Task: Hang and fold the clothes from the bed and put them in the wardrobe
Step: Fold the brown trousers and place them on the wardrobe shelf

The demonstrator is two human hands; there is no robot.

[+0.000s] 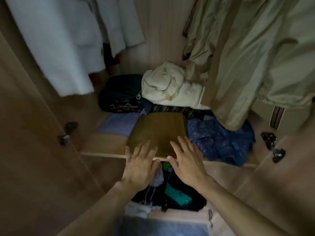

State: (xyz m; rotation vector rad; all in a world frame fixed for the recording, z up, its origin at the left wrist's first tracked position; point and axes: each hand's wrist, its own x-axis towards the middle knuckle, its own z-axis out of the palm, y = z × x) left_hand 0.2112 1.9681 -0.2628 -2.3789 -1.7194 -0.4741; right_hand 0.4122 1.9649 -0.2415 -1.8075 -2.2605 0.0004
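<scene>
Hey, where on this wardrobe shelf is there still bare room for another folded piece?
Bare wood shows on the shelf front left, between the lilac folded cloth, the brown folded garment and the door. The back and right are crowded: dark bundle, cream heap, blue patterned cloth.

Head-worn wide-angle view, looking forward and down, close over wardrobe shelf (105, 155) and drawer (179, 214)

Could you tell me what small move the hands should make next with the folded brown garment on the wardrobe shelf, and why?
Probably push it further in: both the left hand and right hand lie flat on the folded brown garment, whose near edge sits at the shelf's front lip.
</scene>
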